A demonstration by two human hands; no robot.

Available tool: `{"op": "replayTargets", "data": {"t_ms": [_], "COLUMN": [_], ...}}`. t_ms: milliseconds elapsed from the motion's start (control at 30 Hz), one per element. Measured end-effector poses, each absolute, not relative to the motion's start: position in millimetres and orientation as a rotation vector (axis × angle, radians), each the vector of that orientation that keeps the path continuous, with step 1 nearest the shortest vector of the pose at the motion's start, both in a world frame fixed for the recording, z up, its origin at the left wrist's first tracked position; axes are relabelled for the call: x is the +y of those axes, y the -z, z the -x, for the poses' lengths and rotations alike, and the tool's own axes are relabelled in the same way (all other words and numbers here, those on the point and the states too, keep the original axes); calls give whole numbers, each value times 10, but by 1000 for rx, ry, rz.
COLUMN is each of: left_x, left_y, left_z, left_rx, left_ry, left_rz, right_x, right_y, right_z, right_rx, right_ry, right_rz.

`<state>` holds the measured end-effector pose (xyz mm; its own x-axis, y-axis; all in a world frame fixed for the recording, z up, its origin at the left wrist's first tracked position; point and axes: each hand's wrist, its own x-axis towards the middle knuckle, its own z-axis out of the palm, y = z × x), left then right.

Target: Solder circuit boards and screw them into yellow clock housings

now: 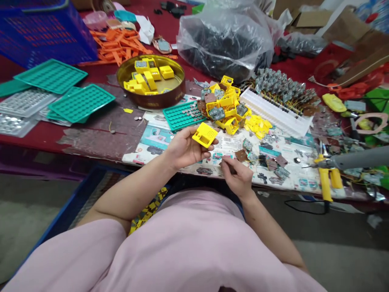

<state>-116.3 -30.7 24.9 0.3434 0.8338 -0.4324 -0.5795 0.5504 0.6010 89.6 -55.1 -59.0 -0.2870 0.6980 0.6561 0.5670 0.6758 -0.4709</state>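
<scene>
The left hand's (187,151) grip is closed around a yellow case (205,135) above the tabletop (91,136), holed face up, presumably for viewing. Towards five o'clock, the right hand's (238,176) fingertips are bunched; contents, I cannot tell. The ten-o'clock tin (165,100) likely corrals cases.

The person's two bare forearms converge before the torso (206,243), both elbows bent. The left forearm (133,186) slants inward and forward to a nearly straight wrist. The left hand (188,150) lies palm upward, its thumb (190,131) on the outer side and its fingers (207,155) curled inward in a hold. The right forearm (273,225) rises obliquely from the opposite side. The right hand (238,176), set slightly nearer the body, has its fingers bent toward the left, tips gathered; whether they grip anything cannot be made out. The hands stand near each other but apart.
</scene>
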Motion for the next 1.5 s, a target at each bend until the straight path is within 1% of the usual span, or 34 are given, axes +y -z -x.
{"op": "replayTargets", "data": {"t_ms": [200,400,500,567,633,700,800,933,1033,1233,1400,1467,1500], "left_x": [-384,-470,-511,-546,-587,-623,-651,-660,-673,-693,-700,-727,-749], "left_y": [-187,-125,-53,8,68,120,186,242,257,282,291,283,282], "left_z": [1078,1007,1000,1006,1017,1023,1013,978,962,944,956,984,1001], "left_rx": [820,808,831,929,1078,1195,1210,1251,1274,1228,1254,1220,1198], "left_ry": [-906,-968,-1005,-1055,-1120,-1167,-1181,-1152,-1117,-1135,-1067,-1039,-1036], "left_rz": [-377,-486,-626,-850,-1210,-1624,-2077,-2281,-2337,-2355,-2370,-2379,-2347], "right_x": [-555,-556,-557,-556,-559,-569,-598,-631,-632,-626,-655,-670,-678], "right_y": [606,618,625,620,595,548,461,401,401,422,431,397,367], "right_z": [-918,-927,-927,-935,-946,-953,-946,-930,-930,-897,-892,-924,-946], "right_rx": [-1965,-1946,-1930,-1901,-1829,-1722,-1592,-1496,-1424,-1313,-1399,-1520,-1606], "right_ry": [-248,-316,-355,-375,-479,-682,-984,-1230,-1336,-1312,-1245,-1091,-943], "right_rz": [1003,1045,1069,1089,1081,1024,976,1075,1112,1146,1148,1142,1147]}}
